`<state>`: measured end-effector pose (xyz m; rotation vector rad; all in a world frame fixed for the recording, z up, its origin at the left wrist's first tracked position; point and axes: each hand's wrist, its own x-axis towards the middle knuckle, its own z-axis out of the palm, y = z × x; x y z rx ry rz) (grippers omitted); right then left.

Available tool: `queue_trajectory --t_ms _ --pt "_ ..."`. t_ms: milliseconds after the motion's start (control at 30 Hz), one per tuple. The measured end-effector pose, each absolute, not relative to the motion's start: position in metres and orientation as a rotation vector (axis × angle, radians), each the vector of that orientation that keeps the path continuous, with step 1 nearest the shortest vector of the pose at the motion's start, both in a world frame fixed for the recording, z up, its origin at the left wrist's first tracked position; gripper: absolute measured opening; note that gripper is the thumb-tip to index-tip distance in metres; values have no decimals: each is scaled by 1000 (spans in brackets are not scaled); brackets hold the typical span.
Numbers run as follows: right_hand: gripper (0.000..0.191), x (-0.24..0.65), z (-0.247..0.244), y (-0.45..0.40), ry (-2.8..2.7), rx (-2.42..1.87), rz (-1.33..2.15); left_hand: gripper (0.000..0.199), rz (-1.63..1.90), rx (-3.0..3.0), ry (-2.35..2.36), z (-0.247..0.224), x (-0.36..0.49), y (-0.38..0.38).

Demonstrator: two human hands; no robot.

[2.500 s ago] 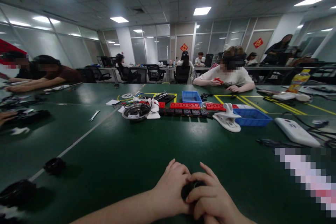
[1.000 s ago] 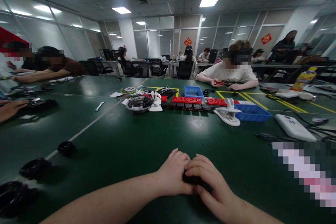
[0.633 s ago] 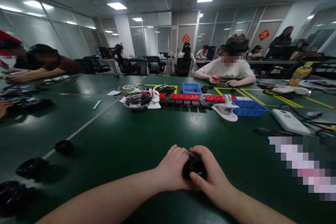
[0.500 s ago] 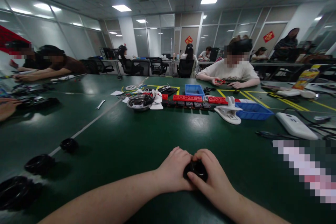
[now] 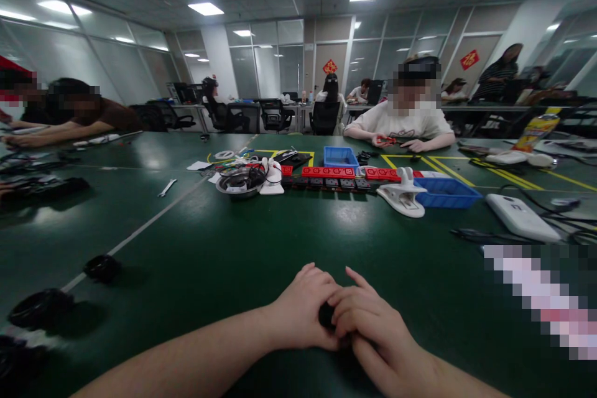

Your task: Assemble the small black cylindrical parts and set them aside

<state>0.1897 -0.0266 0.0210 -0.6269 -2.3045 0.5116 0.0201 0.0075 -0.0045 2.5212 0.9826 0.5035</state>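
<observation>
The black piece [image 5: 325,316] is held between the two hands, nearer the wearer than the bowl [image 5: 245,193] and to the right of it. The left hand [image 5: 305,311] curls around one side in a grasp; the right hand [image 5: 375,326] grasps the other, fingers bent over it and the farthest finger held out straight. Only a dark sliver shows, so neither its pointing direction nor its long axis can be told. Open table [image 5: 261,242] spreads between the hands and the bowl. Rightward from the bowl, a row of red sockets [image 5: 329,171], the clip [image 5: 402,199] and a blue tray [image 5: 450,201] bounds that room on the far side. Well right of the bowl and somewhat nearer, the white box [image 5: 520,217] and cables edge it. Left of the bowl lies a wrench [image 5: 166,188]; left and much nearer, black coils [image 5: 102,268] stand in a line.
</observation>
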Motion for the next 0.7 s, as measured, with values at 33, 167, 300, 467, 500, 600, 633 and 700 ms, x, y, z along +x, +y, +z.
queue_trajectory --t_ms 33,167,300,467,500,600,633,700 --pt "25 190 22 -27 -2312 -611 511 36 497 2526 969 -5 20 8" --pt "26 190 22 -29 -2322 -621 491 40 452 2488 1011 -4 21 7" --pt "28 192 19 -27 -2297 -684 493 43 430 2436 1008 2 20 4" --pt "37 195 10 -20 -2177 -875 484 81 470 2398 1005 8 18 2" --pt "39 195 8 -19 -2142 -906 496 83 473 2402 1006 9 18 1" --pt "44 195 4 -17 -2034 -957 502 82 521 2431 1031 9 20 0" --pt "46 194 3 -17 -2006 -966 482 81 550 2438 1062 9 21 -1" --pt "49 192 2 -16 -1986 -990 432 77 599 2439 1159 6 25 -2"
